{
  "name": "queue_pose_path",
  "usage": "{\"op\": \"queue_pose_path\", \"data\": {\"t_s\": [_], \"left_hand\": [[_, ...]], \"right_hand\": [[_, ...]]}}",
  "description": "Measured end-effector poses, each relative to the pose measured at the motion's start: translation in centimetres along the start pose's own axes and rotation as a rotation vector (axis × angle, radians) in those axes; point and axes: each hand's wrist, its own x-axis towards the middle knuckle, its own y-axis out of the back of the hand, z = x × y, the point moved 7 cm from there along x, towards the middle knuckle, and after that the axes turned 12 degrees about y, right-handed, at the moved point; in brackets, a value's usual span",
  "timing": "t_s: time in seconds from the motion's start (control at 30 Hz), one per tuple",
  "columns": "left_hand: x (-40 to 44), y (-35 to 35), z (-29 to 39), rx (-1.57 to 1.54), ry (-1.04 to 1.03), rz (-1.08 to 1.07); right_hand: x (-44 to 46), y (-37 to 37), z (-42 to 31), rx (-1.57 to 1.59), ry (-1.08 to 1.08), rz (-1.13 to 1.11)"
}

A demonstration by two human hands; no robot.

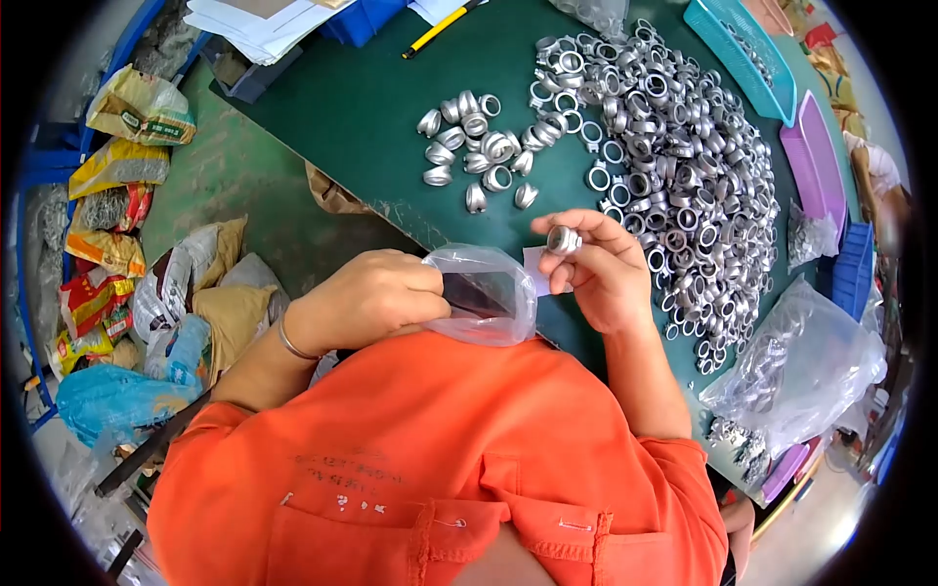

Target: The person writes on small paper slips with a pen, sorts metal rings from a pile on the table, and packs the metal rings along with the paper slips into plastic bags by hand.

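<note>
My left hand (386, 293) is closed on the near-left rim of a clear plastic bag (528, 327), whose mouth gapes toward me. Between thumb and fingers, my right hand (616, 278) pinches a silvery metal ring fitting (564, 240) just right of the bag. A pale purple slip of paper (537, 272) shows between that hand and the bag's edge; whether the fingers grip it I cannot tell. Several similar fittings (496, 146) lie in a small loose group beyond the bag. To the right spreads a big heap of metal rings (684, 166).
The green table (362, 117) has a worn front edge by my left hand. A yellow marker (440, 29) lies at the back. A teal basket (747, 59), purple tray (816, 166) and large clear bag (796, 361) stand right. Filled sacks (142, 107) line the left; another person (874, 171) is far right.
</note>
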Motion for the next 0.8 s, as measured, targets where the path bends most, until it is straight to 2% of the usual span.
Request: {"op": "queue_pose_path", "data": {"t_s": [0.07, 0.1, 0.13, 0.2, 0.23, 0.33, 0.4, 0.47, 0.6, 0.67, 0.73, 0.77, 0.8], "left_hand": [[0.2, -0.2, -0.1, 0.034, 0.0, -0.044], [0.3, -0.1, -0.1, 0.038, -0.006, -0.045], [0.3, -0.2, -0.2, 0.029, -0.006, -0.04], [0.2, -0.1, -0.1, 0.019, -0.006, -0.031], [0.2, -0.1, -0.1, 0.028, -0.004, -0.032], [0.1, 0.2, -0.1, 0.038, -0.008, -0.019], [0.0, 0.1, -0.1, 0.028, -0.006, -0.015], [-0.1, 0.3, -0.1, 0.028, -0.01, 0.0], [-0.5, 0.2, -0.3, 0.028, -0.008, 0.0], [-0.7, 0.3, -0.5, 0.032, -0.002, 0.01], [-0.9, 0.4, -0.6, 0.015, 0.006, 0.021], [-0.9, 0.6, -0.6, -0.003, 0.013, 0.033], [-0.9, 0.8, -0.6, 0.005, 0.019, 0.041]], "right_hand": [[0.0, -0.4, -0.2, 0.279, -0.02, 0.042], [0.2, -0.5, 0.1, 0.365, 0.015, -0.052], [0.0, -0.5, 0.6, 0.365, 0.019, -0.051], [-0.3, -0.6, -0.4, 0.125, 0.292, -0.016], [-0.1, -0.5, -0.4, 0.123, 0.338, -0.06], [-0.2, -1.1, -1.2, 0.177, 0.413, -0.106], [-0.3, -1.2, -1.3, 0.22, 0.378, -0.094], [-0.4, -1.7, -1.4, 0.378, 0.364, -0.225], [-0.2, -1.7, -1.1, 0.312, 0.393, -0.274], [-0.5, -1.9, -0.7, -0.263, 0.464, -0.23], [-0.5, -2.8, -0.8, -1.117, 0.523, -0.393], [-0.6, -3.1, -0.9, -1.209, 0.718, -0.444], [-0.4, -3.3, -1.3, -1.202, 0.727, -0.453]]}}
